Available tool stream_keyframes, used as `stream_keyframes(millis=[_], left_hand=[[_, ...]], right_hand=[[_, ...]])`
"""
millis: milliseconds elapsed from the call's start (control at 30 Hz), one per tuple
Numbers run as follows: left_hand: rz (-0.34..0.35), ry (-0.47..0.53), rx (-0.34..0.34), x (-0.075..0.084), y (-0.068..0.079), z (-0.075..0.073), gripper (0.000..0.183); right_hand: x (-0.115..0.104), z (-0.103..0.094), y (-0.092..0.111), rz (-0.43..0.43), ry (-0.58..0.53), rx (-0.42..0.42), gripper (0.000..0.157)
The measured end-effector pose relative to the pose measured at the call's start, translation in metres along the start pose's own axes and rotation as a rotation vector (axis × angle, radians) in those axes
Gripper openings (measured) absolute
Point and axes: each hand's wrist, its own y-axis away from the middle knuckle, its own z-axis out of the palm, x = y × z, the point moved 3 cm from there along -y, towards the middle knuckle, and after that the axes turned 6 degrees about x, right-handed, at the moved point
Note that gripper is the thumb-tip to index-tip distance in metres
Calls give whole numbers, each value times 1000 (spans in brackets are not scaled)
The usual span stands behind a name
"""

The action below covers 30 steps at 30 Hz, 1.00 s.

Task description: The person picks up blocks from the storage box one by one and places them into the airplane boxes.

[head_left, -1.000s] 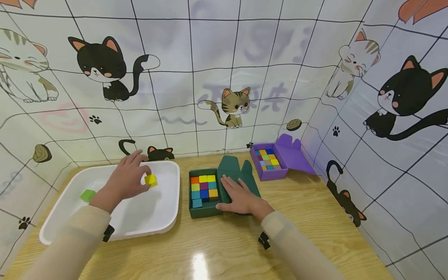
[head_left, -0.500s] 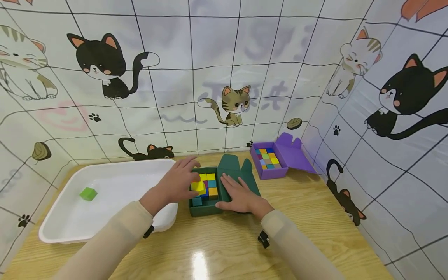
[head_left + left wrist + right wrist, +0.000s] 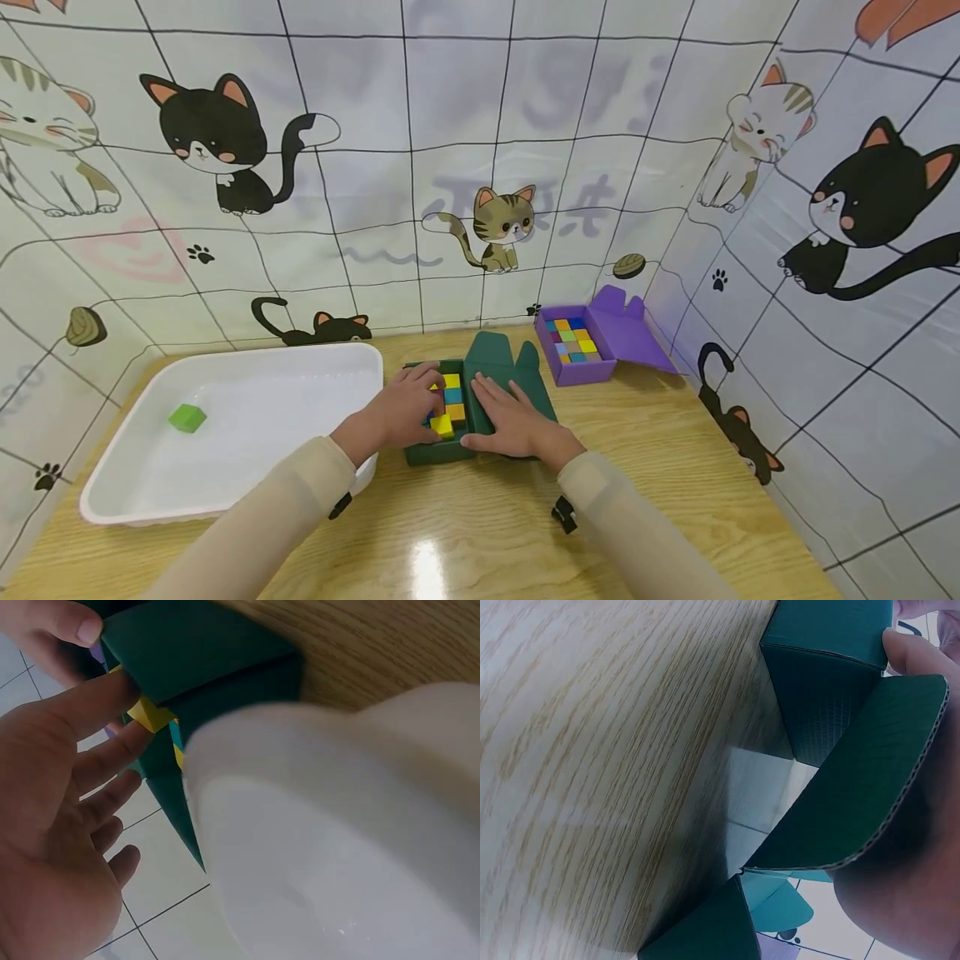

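Note:
A dark green box (image 3: 427,455) filled with coloured cubes sits mid-table, its lid (image 3: 510,367) folded open to the right. My left hand (image 3: 405,408) reaches over the box and pinches a yellow cube (image 3: 442,426) at the box's front row; the same yellow cube (image 3: 148,714) shows between the fingers in the left wrist view. My right hand (image 3: 513,421) lies flat on the green lid, pressing it down, and the lid (image 3: 870,787) fills the right wrist view. A lone green cube (image 3: 187,417) lies in the white tray (image 3: 315,475).
A purple box (image 3: 573,367) of coloured cubes stands open at the back right, its lid spread toward the wall. The white tray takes up the table's left side. Cat-print walls close in on three sides. Bare wooden table (image 3: 465,533) lies in front.
My left hand carried the yellow cube from the white tray rightward to the green box and now has it low at the front row. The right hand stayed on the lid.

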Motion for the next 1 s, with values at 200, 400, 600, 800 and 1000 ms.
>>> stream_keyframes(millis=[200,400,600,800,1000], left_hand=[[-26,-42,-51,-4,-1,6,24],[-31,-103,-76,-7,-3,13,22],[-15,-145,-54,-4,-4,15,20],[-27,-221,-57,-1,-4,15,23],[-49,-218,-48,-4,-1,12,29]], right_hand=[[-2,0,1,0,-3,2,90],[-3,0,1,-10,-13,3,91],[-4,-2,2,-6,-14,6,91],[-3,-1,2,-3,-6,9,91],[-2,-1,2,-2,-15,10,91]])
